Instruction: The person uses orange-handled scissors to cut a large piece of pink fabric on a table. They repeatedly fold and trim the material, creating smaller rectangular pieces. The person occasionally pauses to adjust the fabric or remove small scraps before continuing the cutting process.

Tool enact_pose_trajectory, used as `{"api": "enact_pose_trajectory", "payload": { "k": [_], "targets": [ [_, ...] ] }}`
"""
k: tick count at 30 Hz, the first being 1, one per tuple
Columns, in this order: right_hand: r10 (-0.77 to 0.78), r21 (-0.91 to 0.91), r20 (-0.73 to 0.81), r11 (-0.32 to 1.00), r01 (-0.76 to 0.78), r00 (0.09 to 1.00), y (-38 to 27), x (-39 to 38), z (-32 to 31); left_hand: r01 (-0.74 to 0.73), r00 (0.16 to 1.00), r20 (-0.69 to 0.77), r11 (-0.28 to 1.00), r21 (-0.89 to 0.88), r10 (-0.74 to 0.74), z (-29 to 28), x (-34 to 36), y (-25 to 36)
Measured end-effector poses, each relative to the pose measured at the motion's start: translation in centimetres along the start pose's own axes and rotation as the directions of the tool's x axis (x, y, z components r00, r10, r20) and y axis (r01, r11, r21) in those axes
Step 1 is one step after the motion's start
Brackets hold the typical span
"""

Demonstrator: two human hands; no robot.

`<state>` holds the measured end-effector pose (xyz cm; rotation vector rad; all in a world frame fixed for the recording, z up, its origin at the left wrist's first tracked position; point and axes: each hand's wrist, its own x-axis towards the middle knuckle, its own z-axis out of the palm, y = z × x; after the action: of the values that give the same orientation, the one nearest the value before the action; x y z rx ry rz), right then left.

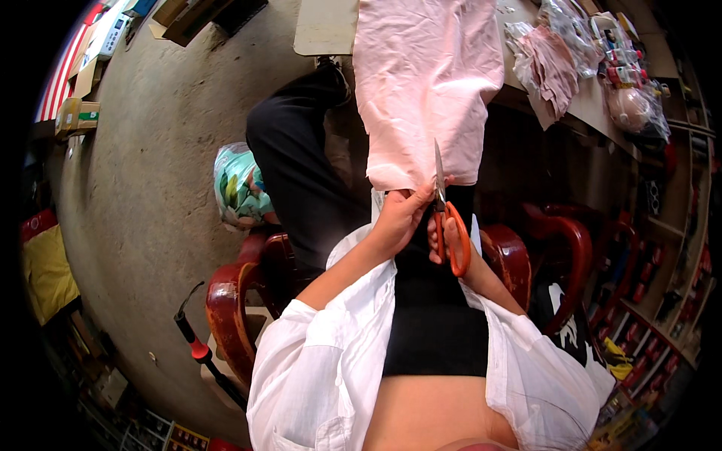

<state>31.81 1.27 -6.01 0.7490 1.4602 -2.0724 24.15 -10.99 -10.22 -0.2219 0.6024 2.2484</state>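
Note:
A large piece of pale pink fabric lies over the table and hangs off its near edge toward my lap. My left hand pinches the fabric's lower edge near the middle. Just to its right, my right hand is wrapped round the orange handles of a pair of scissors. The blades point away from me, up against the fabric, and look closed or nearly so. Whether any cloth lies between them I cannot tell.
The table stands ahead. On its right lie crumpled pink cloth and plastic-wrapped things. Dark red wooden chair arms flank me. A bag of green patterned cloth sits on the floor at left; shelves line the right.

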Motion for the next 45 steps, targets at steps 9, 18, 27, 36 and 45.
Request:
{"api": "enact_pose_trajectory", "payload": {
  "k": [9, 18, 27, 36, 45],
  "targets": [
    [-0.01, -0.064, -0.047, 0.998, 0.007, 0.999, -1.1, -0.5, 0.7, -0.048, 0.996, -0.073, 0.998, -0.051, 0.045, 0.4, 0.1, -0.6],
    [0.064, 0.045, -0.095, 0.997, -0.06, 0.993, -1.8, 1.4, -0.1, 0.009, 1.0, -0.022, 0.996, 0.092, -0.007, -1.8, -0.9, -1.9],
    [0.02, 0.077, -0.031, 0.997, -0.017, 0.999, -2.1, 2.8, -1.5, -0.03, 0.998, 0.051, 0.984, 0.178, 0.021, -1.5, -1.0, -0.5],
    [-0.053, -0.107, -0.052, 0.993, 0.048, 0.997, -4.1, 2.9, -1.6, -0.041, 0.997, -0.071, 0.999, 0.018, 0.042, -2.2, 0.0, -1.6],
    [-0.077, -0.161, -0.071, 0.985, 0.065, 0.995, -4.6, 2.6, -0.9, -0.035, 0.583, -0.615, 0.773, 0.633, 0.53, -4.1, 1.8, -2.3]
  ]
}}
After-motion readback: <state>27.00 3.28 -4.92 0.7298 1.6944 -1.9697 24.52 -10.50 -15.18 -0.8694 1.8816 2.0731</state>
